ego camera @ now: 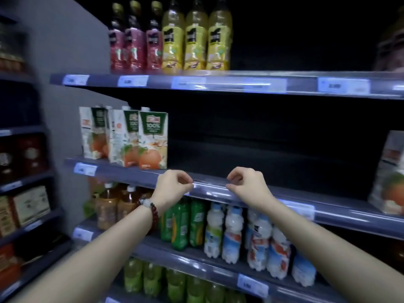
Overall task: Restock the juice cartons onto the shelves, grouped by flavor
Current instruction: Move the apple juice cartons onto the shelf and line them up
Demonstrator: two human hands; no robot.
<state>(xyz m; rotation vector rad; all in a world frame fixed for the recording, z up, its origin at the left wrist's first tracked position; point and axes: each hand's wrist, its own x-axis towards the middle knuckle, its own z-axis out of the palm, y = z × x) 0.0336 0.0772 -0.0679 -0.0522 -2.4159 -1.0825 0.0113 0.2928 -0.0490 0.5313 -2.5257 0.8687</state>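
Both forearms reach up to the front edge of the middle shelf (328, 212). The left hand (172, 186) (beaded bracelet at the wrist) and right hand (249, 184) each pinch the clear price strip (211, 189) along that edge, holding no carton. Farther back, three orange juice cartons (153, 141) stand at the shelf's left end; another carton (391, 176) stands, blurred, at the right edge.

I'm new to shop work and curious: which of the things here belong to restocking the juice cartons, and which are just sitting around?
Part of the job:
- orange juice cartons
- carton at the right edge
- middle shelf
- left hand and right hand, at the shelf's front strip, holding no carton

Just sitting around:
- red bottles
- yellow bottles
- green bottles
- white bottles
- jars
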